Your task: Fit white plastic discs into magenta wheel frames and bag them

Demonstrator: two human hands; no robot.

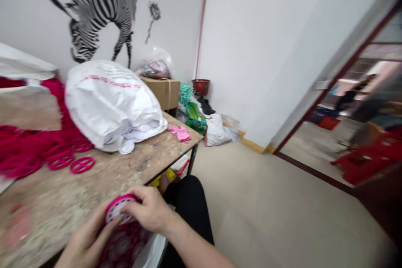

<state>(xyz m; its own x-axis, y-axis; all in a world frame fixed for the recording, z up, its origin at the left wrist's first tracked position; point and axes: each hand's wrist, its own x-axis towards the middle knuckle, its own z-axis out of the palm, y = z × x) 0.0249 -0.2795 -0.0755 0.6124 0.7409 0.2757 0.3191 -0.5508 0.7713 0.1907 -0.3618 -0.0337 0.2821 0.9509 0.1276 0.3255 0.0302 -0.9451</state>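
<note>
Your right hand curls over a magenta plastic ring with a white perforated disc inside it, its fingers pressed against the upper rim. Your left hand is blurred, with its fingers spread toward the ring's lower edge; you can't tell whether they are pinching it. You hold the ring between your hands, just past the edge of a speckled, worn wooden table and above a clear plastic bag of magenta-and-white discs by your black trousers. On the tabletop lie loose magenta spoked plastic rings, which run into a large heap of magenta rings. Beside them, a bulging white woven sack with red lettering spills white perforated discs from its open end, and a few crumpled pink fabric scraps sit near the table's far corner. Past that corner are a brown cardboard box topped by a clear plastic bag and, on the floor against the wall, a dark red bucket. A black-and-white zebra decal covers the wall above. Through the doorway on your right, a blurred person stands beyond some red plastic stools.
</note>
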